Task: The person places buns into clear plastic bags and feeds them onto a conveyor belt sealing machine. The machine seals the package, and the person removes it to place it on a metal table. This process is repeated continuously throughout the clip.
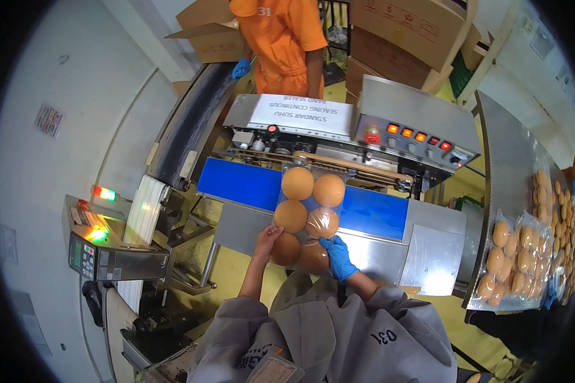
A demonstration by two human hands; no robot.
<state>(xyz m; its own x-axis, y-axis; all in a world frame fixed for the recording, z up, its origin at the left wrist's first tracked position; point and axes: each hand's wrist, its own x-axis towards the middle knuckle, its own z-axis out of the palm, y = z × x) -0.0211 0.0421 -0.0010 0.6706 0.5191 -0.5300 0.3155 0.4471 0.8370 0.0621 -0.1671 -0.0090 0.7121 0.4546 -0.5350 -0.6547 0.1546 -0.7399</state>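
Hands grip the near end of a clear bag of buns, bare left hand and gloved right hand closed on it, apparently steadying it toward the blue belt beyond them.

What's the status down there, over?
Left hand bare, right hand in blue glove, both gripping near end of clear bag of six buns. Bag's far end on blue conveyor belt at band sealer. Nothing blocking.

Blue conveyor belt of the sealer is carrying a clear bag of six round buns, lying at its centre, its 6 o'clock end overhanging the steel ledge.
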